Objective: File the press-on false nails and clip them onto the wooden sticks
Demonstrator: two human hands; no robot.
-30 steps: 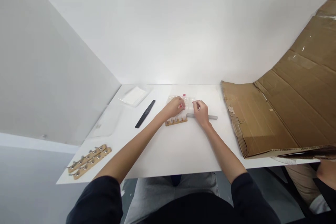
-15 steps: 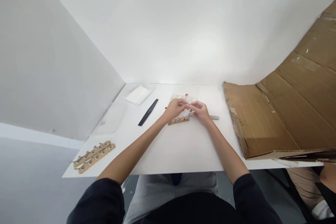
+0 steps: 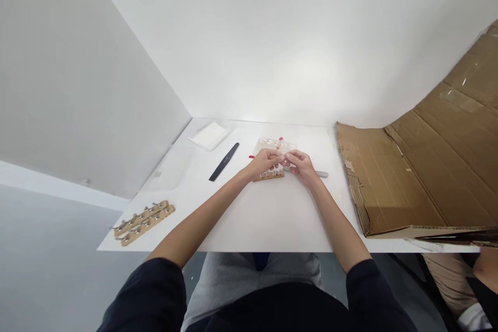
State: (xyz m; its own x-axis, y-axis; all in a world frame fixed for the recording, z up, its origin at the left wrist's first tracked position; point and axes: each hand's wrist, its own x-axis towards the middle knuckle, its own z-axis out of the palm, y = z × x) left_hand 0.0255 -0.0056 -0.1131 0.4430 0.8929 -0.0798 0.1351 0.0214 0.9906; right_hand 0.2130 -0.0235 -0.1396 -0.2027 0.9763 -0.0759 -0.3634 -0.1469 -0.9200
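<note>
Far to the left of the wooden rack (image 3: 268, 175) under my hands, two more wooden strips (image 3: 143, 216) with metal pieces lie side by side at the tabletop (image 3: 249, 218) edge. Nearer the rack, still to its left, lies a black nail file (image 3: 224, 161), with a clear packet (image 3: 210, 135) beyond it.

My left hand (image 3: 265, 162) hovers just over the rack, fingers curled in and its fingertips (image 3: 280, 157) pressed together with those of my right hand. Between the two sets of fingertips I pinch a tiny piece (image 3: 285, 156), too small to make out; it sits directly above the rack. My right hand (image 3: 301, 165) is likewise closed to a pinch, the other fingers curled.

Behind the rack lies a clear tray of nail tips (image 3: 274, 143). A grey file (image 3: 321, 174) pokes out to the rack's right from under my right hand. Further right, a flattened cardboard box (image 3: 412, 166) rests on the tabletop.
</note>
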